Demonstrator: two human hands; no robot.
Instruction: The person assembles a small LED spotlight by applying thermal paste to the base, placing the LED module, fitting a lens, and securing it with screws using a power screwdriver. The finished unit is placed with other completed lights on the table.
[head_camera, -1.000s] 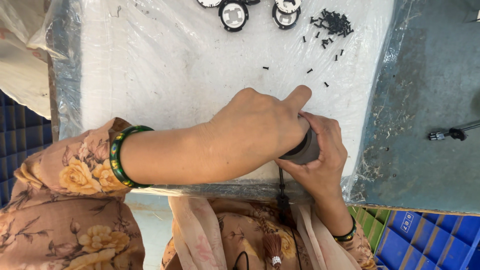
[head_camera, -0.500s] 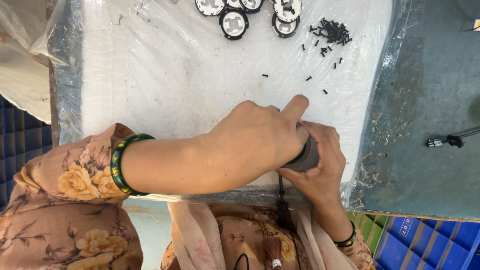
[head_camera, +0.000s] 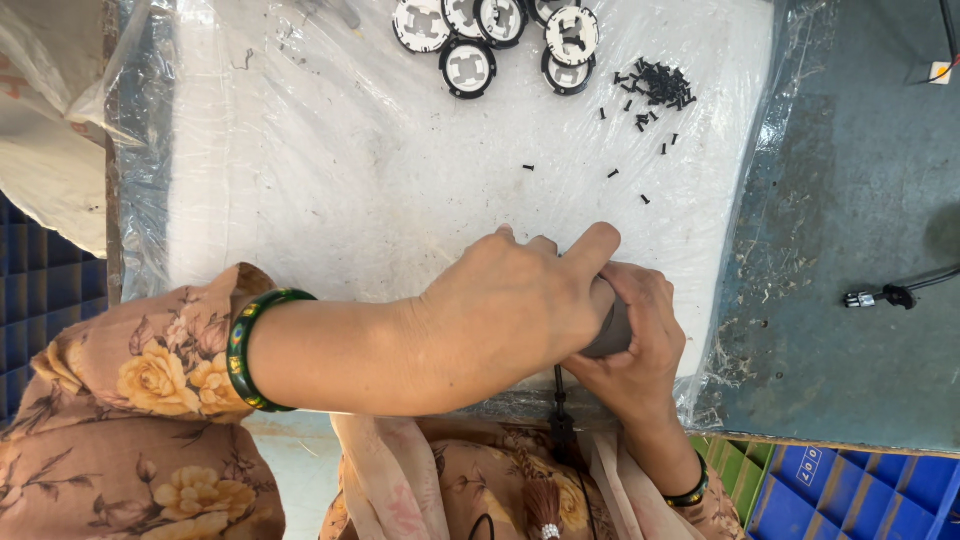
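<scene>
discs (head_camera: 468, 67): 6 in view, round, black-and-white, some cut by top edge | screws (head_camera: 660, 85): one heap, too small to count, plus about 8 loose | hands: 2, left (head_camera: 520, 305), right (head_camera: 635, 345) | bangles (head_camera: 250, 350): 1 green | plugs (head_camera: 875, 297): 1

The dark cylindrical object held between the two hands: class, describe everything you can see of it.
Only a small part of the dark cylindrical object shows: a smooth, grey-black rounded side, perhaps plastic or metal. The left hand wraps over it from the left, forefinger stretched across its top; the right hand cups it from below and right. It sits near the front edge of the white plastic-covered pad. A thin dark cord hangs just below it; whether they join is hidden.
</scene>
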